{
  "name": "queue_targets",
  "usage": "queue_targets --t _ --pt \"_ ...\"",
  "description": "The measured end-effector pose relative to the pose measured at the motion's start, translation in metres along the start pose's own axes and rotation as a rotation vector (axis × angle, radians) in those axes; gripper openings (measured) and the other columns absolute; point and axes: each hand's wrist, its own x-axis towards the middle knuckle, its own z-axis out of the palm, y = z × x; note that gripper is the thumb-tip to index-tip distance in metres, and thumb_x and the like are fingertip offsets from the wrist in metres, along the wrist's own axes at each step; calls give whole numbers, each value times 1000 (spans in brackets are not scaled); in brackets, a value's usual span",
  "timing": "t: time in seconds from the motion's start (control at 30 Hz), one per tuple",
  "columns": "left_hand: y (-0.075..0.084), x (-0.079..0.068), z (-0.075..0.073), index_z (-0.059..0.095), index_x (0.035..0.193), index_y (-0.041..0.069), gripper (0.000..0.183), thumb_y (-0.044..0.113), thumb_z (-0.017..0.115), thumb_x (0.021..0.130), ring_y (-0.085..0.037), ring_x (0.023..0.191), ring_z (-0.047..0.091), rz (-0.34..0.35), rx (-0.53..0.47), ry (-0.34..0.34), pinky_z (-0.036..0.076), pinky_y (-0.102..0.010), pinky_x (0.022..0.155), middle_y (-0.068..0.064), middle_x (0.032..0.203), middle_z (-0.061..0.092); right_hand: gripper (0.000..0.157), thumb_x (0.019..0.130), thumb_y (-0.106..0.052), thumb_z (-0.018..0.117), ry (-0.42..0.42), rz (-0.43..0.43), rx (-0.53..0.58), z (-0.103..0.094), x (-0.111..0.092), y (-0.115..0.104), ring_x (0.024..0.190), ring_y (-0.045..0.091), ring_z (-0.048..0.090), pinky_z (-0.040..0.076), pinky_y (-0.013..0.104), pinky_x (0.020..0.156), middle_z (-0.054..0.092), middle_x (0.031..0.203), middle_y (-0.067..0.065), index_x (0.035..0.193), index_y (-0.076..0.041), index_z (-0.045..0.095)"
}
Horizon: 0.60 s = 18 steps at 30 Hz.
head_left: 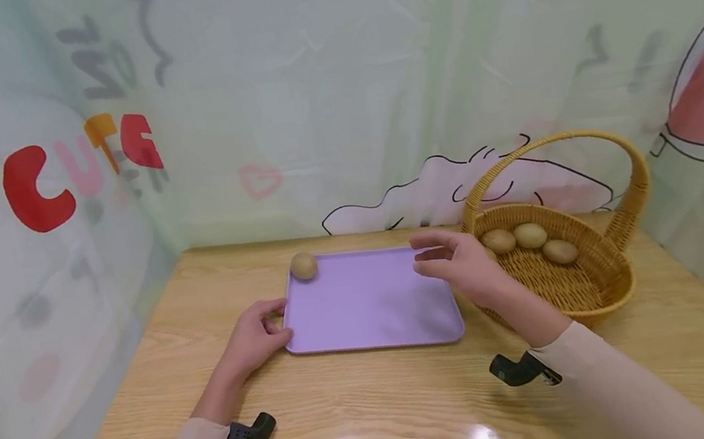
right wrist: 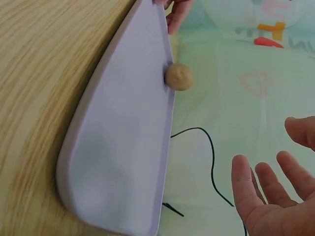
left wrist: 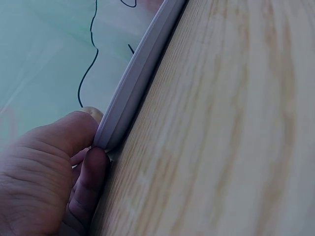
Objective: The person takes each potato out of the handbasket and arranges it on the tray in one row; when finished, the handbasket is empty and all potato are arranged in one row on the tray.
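Note:
A lilac rectangular tray [head_left: 372, 307] lies on the table, with one round brown potato [head_left: 304, 266] at its far left corner. My left hand [head_left: 259, 336] holds the tray's left side near the front corner; in the left wrist view the thumb and a finger of the left hand [left wrist: 54, 167] meet at the tray's rim [left wrist: 130, 93]. Above the tray's right end is my right hand [head_left: 461, 264], its fingers spread and slightly bent, holding nothing. The right wrist view shows the same right hand [right wrist: 275, 196] apart from the tray [right wrist: 118, 118] and the potato [right wrist: 179, 77].
To the right of the tray stands a wicker basket [head_left: 598, 289] with a tall arched handle [head_left: 558, 138]. Several potatoes [head_left: 530, 235] lie at its far side. A printed curtain [head_left: 321, 103] hangs behind the wooden table [head_left: 367, 414].

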Motion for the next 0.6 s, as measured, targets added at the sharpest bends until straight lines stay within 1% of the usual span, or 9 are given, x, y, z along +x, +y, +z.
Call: queue_targets --t 0.17,0.2,0.33,0.4,0.5,0.6 --pt "2 2 -1 58 130 -4 57 0 76 76 -18 72 58 -5 12 -7 49 -25 60 -14 112 59 43 90 -17 71 36 -22 -11 -18 -14 5 112 26 59 49 24 86 59 126 14 129 -4 59" --pt "3 2 -1 58 130 -4 57 1 76 76 -18 72 58 -2 14 -9 49 -25 60 -14 111 59 42 90 -18 71 47 -20 -18 -22 -17 5 111 26 59 49 23 85 60 126 14 128 -4 59" --pt "4 2 -1 57 131 -5 58 1 76 76 -17 72 58 4 21 -17 49 -25 60 -14 111 59 39 92 -22 69 65 15 -73 -38 -25 1 110 22 58 50 22 84 59 125 11 127 -8 59" --pt "3 1 -1 57 131 -5 58 1 76 77 -17 72 57 4 24 -21 49 -25 61 -15 112 59 39 92 -24 68 65 41 -93 -46 -27 -2 109 20 58 50 25 85 59 125 10 127 -9 59" --pt "2 1 -2 57 131 -5 58 1 76 77 -17 73 57 -4 22 -21 49 -24 61 -15 112 59 42 93 -28 67 51 79 -121 -60 -29 -5 110 18 57 49 29 89 59 126 11 129 -9 57" --pt "1 1 -2 57 131 -5 57 1 76 77 -17 73 57 -2 25 -25 48 -24 60 -15 112 59 45 94 -31 66 36 103 -146 -74 -29 -7 107 17 57 47 30 89 58 126 13 131 -7 56"
